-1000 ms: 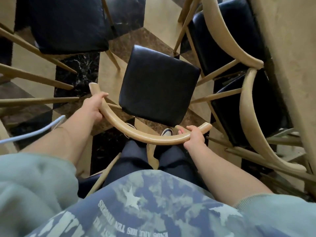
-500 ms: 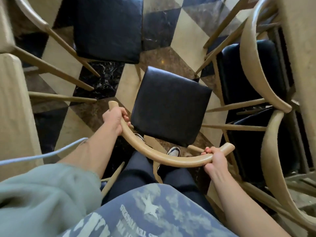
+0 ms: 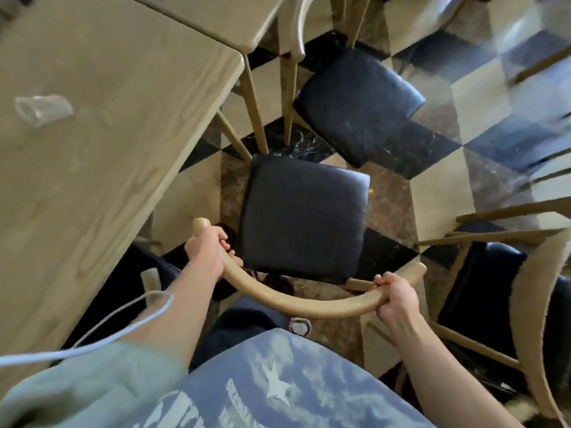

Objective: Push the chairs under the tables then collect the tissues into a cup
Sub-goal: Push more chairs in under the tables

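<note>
1. Grip. The left hand [image 3: 205, 250] and the right hand [image 3: 394, 296] each have their fingers clamped round the curved wooden backrest [image 3: 293, 301] of the held chair [image 3: 304, 217], one hand near each end of the rail; the seat lies at the centre of the frame, just right of the table's edge.
2. Target. The table [image 3: 102, 156] fills the left of the frame; the seat is beside it, not yet under it.
3. Technique (judgement). Turn the seat front toward the table edge, keep both hands level so the legs stay flat, and slide slowly so the front legs pass between the table leg and the neighbouring chair [image 3: 358, 103] at upper centre.
4. Risk (judgement). The crowded legs could catch.
5. Count. At least three dark-cushioned chairs show clearly: the held one, the upper-centre one, and another chair [image 3: 506, 291] at the lower right. One clear plastic cup [image 3: 43, 109] lies on its side on the table at upper left. No tissues are visible.
</note>
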`<state>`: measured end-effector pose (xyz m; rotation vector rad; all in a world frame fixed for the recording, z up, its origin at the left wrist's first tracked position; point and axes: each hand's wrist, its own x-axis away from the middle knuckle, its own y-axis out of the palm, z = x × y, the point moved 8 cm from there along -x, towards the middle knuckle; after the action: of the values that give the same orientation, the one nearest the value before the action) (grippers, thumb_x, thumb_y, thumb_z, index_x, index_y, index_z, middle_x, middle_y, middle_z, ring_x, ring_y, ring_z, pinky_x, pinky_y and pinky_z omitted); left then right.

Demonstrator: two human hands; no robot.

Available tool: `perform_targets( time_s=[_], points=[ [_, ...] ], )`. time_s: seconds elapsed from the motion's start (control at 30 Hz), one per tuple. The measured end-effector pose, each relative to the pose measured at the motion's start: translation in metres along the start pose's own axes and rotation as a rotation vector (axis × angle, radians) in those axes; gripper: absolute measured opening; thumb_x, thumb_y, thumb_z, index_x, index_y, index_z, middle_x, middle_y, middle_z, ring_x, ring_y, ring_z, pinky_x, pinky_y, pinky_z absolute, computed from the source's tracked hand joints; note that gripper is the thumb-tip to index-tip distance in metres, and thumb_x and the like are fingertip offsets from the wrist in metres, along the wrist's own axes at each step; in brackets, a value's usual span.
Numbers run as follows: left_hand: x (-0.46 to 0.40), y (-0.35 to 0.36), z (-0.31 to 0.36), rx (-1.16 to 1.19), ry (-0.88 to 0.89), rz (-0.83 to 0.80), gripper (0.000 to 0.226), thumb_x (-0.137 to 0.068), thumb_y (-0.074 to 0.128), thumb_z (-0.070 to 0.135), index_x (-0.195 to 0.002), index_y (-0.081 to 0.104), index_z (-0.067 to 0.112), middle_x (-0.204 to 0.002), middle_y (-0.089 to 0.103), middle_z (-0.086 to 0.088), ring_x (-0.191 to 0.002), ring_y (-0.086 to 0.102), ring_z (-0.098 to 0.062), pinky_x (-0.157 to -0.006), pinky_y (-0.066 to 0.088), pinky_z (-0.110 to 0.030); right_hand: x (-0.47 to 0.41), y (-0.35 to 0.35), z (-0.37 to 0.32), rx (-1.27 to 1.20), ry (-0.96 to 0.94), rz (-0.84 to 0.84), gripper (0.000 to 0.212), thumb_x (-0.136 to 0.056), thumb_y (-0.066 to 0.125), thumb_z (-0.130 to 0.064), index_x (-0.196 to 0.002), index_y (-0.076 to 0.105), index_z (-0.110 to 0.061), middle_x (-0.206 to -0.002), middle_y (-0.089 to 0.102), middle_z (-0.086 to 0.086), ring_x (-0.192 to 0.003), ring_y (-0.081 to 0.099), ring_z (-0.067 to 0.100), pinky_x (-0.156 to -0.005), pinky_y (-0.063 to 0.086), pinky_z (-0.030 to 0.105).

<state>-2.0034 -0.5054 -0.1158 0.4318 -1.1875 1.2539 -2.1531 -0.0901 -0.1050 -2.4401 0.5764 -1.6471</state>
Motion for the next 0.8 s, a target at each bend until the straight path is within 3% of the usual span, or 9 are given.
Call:
perform_targets(
  time_s=[0.13, 0.23, 0.4, 0.53, 0.7, 0.8],
  points=[
    [-0.017, -0.055, -0.024, 0.207, -0.109, 0.14, 0.011, -0.076, 0.061, -0.003, -0.072, 0.055, 0.005, -0.062, 0.054, -0.01, -0.057, 0.054, -0.021, -0.06, 0.056, -0.039, 0.011, 0.064, -0.028, 0.155, -0.078, -0.051, 0.017, -0.08, 0.068, 0.003, -0.091, 0.068, -0.009, -0.083, 0.07, 0.009, -0.074, 0.066, 0.021, -0.061, 0.051, 0.038],
    [-0.022, -0.077, -0.043, 0.332, -0.173, 0.135, 0.021, -0.084, 0.054, 0.0, -0.067, 0.044, 0.009, -0.064, 0.045, -0.008, -0.058, 0.047, -0.02, -0.069, 0.053, -0.04, 0.022, 0.106, -0.041, 0.275, -0.102, -0.082, 0.018, -0.075, 0.063, 0.007, -0.084, 0.065, -0.008, -0.079, 0.068, 0.01, -0.069, 0.063, 0.021, -0.061, 0.049, 0.039],
    [-0.025, -0.095, -0.057, 0.538, -0.209, 0.136, 0.032, -0.09, 0.048, 0.011, -0.061, 0.035, 0.013, -0.059, 0.041, -0.006, -0.058, 0.038, -0.02, -0.064, 0.042, -0.037, 0.037, 0.177, -0.066, 0.487, -0.174, -0.205, 0.018, -0.069, 0.061, 0.008, -0.08, 0.068, -0.004, -0.076, 0.065, 0.011, -0.068, 0.061, 0.025, -0.065, 0.054, 0.039],
    [-0.019, -0.102, -0.079, 0.681, -0.278, 0.25, 0.005, -0.084, 0.054, 0.006, -0.08, 0.054, 0.009, -0.068, 0.047, -0.005, -0.061, 0.048, -0.019, -0.06, 0.048, -0.038, 0.05, 0.237, -0.086, 0.614, -0.264, -0.298, 0.02, -0.066, 0.058, 0.011, -0.075, 0.064, -0.006, -0.071, 0.061, 0.012, -0.062, 0.057, 0.024, -0.06, 0.05, 0.037],
    [-0.007, -0.085, -0.105, 0.819, -0.385, 0.421, 0.012, -0.08, 0.063, 0.008, -0.091, 0.065, 0.006, -0.082, 0.065, -0.01, -0.072, 0.066, -0.024, -0.067, 0.063, -0.04, 0.048, 0.319, -0.112, 0.799, -0.339, -0.388, 0.027, -0.063, 0.061, 0.009, -0.084, 0.066, -0.008, -0.076, 0.062, 0.01, -0.063, 0.057, 0.023, -0.054, 0.049, 0.031],
    [-0.004, -0.069, -0.103, 0.907, -0.406, 0.515, 0.009, -0.078, 0.066, 0.006, -0.087, 0.063, 0.006, -0.077, 0.065, -0.009, -0.066, 0.066, -0.021, -0.057, 0.06, -0.036, 0.045, 0.374, -0.123, 0.891, -0.354, -0.468, 0.034, -0.064, 0.062, 0.008, -0.094, 0.068, -0.007, -0.082, 0.065, 0.011, -0.071, 0.06, 0.023, -0.059, 0.053, 0.034]
  ],
)
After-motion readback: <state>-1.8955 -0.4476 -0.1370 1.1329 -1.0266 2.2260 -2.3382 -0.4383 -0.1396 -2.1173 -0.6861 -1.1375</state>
